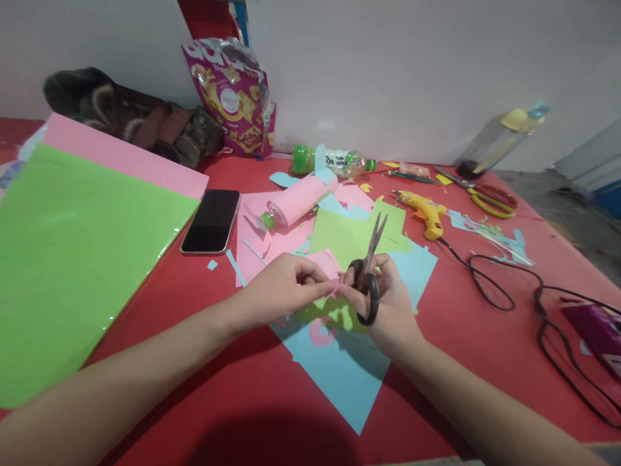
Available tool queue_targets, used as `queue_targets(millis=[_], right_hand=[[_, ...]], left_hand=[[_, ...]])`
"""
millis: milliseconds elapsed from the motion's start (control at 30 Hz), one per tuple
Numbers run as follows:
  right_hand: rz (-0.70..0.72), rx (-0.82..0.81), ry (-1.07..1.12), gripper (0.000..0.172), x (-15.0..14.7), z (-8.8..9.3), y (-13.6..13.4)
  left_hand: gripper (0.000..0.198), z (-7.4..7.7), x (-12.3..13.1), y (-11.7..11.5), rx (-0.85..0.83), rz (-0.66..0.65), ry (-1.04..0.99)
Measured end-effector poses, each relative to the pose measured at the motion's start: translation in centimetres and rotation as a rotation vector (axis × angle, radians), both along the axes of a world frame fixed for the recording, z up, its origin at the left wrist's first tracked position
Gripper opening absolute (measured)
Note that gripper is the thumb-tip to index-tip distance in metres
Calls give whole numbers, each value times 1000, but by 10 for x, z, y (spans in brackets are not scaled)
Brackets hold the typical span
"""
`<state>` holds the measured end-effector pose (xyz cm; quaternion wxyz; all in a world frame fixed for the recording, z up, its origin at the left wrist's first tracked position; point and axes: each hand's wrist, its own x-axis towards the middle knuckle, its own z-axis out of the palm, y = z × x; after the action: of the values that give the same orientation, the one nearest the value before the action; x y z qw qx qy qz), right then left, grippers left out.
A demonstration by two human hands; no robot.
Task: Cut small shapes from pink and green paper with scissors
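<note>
The cutting looks partway through. Both hands meet mid-view over a small pink piece (334, 288): the left hand (295, 285) pinches it between fingertips, and the right hand (388, 298) has thumb and finger closed at its other edge while also gripping the scissors (372, 249). Their blades stand slightly apart, pointing toward 1 o'clock and clear of the piece.

Seemingly done: the wrapped bottle (295, 202), at 11 o'clock from the hands, lies on its side in a pink sleeve, and a pink disc (320, 333) with a star-like blue patch at its middle rests at 7 o'clock on the blue sheet (349, 395). Scraps lie scattered over the tabletop (204, 388).

Seemingly left: the small piece is in the fingers, not yet attached to anything, and its final outline is too small to tell. The labelled bottle (344, 163), at 12 o'clock, has no pink sleeve. The glue gun (427, 210) lies unheld at 2 o'clock. At 9 o'clock, a large green sheet (87, 259) looks uncut.
</note>
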<state>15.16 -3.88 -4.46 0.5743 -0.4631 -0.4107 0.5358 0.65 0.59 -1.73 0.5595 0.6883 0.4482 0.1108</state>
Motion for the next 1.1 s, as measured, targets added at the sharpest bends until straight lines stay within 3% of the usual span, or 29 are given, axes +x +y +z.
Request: queue_targets(millis=[867,1100], right_hand=[[-24,0,-24,38,0,-2,1],[-24,0,-29,38,0,-2,0]], left_hand=[[26,2,-5,3,-54,-109,-46],[21,2,-5,5,10,-115,-17]])
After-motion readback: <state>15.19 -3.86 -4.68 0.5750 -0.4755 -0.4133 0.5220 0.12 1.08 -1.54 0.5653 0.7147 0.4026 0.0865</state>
